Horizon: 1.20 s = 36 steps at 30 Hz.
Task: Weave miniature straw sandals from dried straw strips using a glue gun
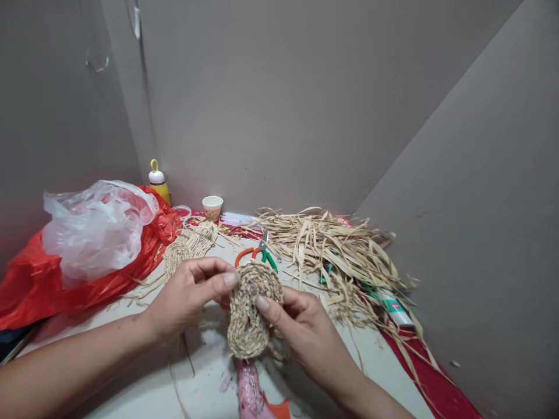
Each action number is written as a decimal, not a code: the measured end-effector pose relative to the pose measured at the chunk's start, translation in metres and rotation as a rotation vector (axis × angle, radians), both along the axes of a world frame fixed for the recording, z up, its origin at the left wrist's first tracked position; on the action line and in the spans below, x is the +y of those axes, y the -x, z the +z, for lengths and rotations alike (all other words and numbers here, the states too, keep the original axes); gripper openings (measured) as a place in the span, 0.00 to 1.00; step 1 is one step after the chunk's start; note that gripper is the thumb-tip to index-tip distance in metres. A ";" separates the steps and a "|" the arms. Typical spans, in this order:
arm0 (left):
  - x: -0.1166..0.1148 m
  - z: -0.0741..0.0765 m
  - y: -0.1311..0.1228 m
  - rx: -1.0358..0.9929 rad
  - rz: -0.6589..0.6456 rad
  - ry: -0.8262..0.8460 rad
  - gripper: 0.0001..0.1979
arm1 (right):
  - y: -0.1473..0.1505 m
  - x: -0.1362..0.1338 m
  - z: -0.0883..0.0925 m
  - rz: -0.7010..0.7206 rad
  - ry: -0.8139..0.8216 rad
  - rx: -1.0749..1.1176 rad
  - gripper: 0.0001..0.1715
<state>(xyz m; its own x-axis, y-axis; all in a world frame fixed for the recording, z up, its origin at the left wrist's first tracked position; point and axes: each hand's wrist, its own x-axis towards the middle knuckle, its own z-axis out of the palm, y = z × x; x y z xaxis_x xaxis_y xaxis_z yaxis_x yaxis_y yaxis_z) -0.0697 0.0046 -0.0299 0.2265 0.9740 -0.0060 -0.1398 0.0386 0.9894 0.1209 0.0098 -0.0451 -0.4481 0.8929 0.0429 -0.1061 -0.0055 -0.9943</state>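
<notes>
A sole-shaped piece of coiled, braided straw is held up over the table, its broad end at the top. My right hand grips its right side, thumb across the front and fingers behind. At the upper left edge, my left hand is closed in a pinch, thumb and forefinger at the rim; whether a strand lies between them is hidden. Just behind the straw sole are scissors with orange and green handles, blades pointing away. A pink, worn-looking object with an orange part stands below it, partly covered.
A second woven straw piece lies at the back left. Loose dry straw is heaped at the right, with a white-and-green tube. Red and clear plastic bags, a yellow bottle and a paper cup stand near grey walls.
</notes>
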 end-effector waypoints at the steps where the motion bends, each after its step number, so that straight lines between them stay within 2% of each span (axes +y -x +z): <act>1: -0.001 0.000 0.000 0.006 -0.011 0.020 0.11 | 0.000 0.000 0.001 -0.009 -0.008 0.002 0.16; 6: -0.004 0.002 -0.002 0.054 0.006 0.076 0.09 | -0.001 0.000 0.000 0.001 -0.048 0.012 0.14; 12: -0.004 0.006 0.000 0.055 -0.052 0.067 0.09 | 0.000 -0.002 -0.005 0.009 -0.113 -0.030 0.14; 16: -0.005 0.009 -0.002 0.050 -0.041 0.055 0.08 | 0.001 -0.003 -0.006 0.012 -0.131 -0.017 0.14; 26: -0.005 -0.005 -0.006 -0.004 -0.011 0.003 0.07 | 0.002 -0.003 -0.013 0.022 -0.087 -0.015 0.15; 31: -0.003 0.004 -0.001 -0.001 -0.104 0.065 0.10 | 0.002 0.000 -0.011 0.025 -0.089 -0.023 0.16; 36: -0.001 0.008 0.002 0.086 0.000 0.029 0.08 | 0.001 0.000 -0.012 0.046 -0.063 0.010 0.15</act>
<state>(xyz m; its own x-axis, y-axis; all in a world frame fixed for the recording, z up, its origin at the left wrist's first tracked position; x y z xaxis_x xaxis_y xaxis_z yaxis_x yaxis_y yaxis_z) -0.0719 0.0039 -0.0223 0.2242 0.9731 -0.0538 -0.0546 0.0677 0.9962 0.1196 0.0096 -0.0570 -0.4882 0.8667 0.1029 -0.1167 0.0520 -0.9918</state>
